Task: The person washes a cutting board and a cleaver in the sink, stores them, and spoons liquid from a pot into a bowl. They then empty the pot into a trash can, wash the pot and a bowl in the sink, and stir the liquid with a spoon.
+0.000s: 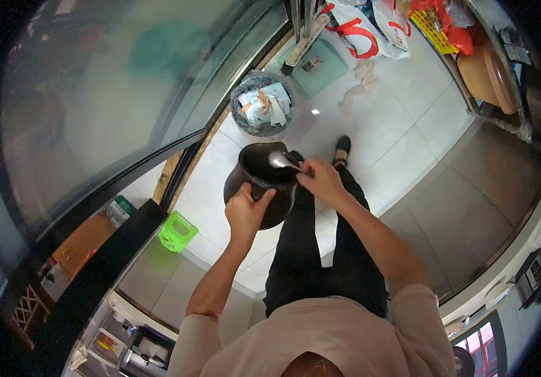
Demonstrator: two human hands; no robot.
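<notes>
Left hand [245,210] on pot [260,178], spoon [278,159] in right hand [322,181], above the floor [387,129]
Spread thumb and fingers grip the pot's near wall, mouth facing up; the spoon's bowl points up-left over it, long axis slanting down-right into the right hand's closed fingers.

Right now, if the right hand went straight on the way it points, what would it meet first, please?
The right hand, holding a spoon, would probably meet the rim of the dark pot first, though depth is hard to judge.
</notes>
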